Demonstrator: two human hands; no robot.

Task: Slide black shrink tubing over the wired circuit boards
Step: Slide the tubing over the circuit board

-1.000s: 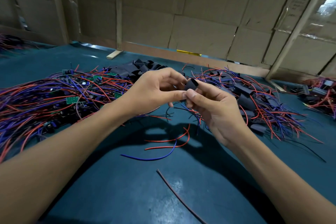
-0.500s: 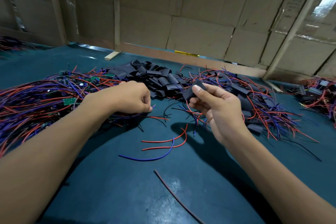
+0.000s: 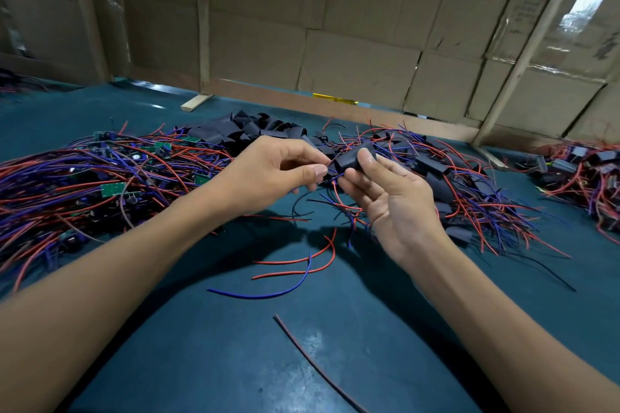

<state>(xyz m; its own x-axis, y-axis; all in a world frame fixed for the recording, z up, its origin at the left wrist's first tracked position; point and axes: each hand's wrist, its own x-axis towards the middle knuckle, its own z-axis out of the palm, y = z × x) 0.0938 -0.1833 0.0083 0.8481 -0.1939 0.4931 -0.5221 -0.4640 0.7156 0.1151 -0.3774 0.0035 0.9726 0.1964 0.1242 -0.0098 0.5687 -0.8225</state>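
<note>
Right hand raised above the surface, palm turned up, thumb and fingertips clamped on a short piece of black shrink tubing held at mid-frame. Left hand just beside it, thumb and forefinger pinched together on thin red and blue wires at the near end of the tubing. Wires trailing down from between both hands toward the surface. Whether a board sits inside the tubing: cannot tell.

Heap of wired circuit boards spread along the left, green boards showing among red and purple leads. Pile of loose black tubing pieces at the far side, behind the left hand. Heap of sleeved boards with red and blue leads to the right, behind and beside the right hand. Further tangle of wired parts at the far right edge, well apart.

Stray wire offcuts, red and blue, lying on the teal surface below the hands; one long dark offcut nearer the front edge. Cardboard wall with wooden battens along the back.
</note>
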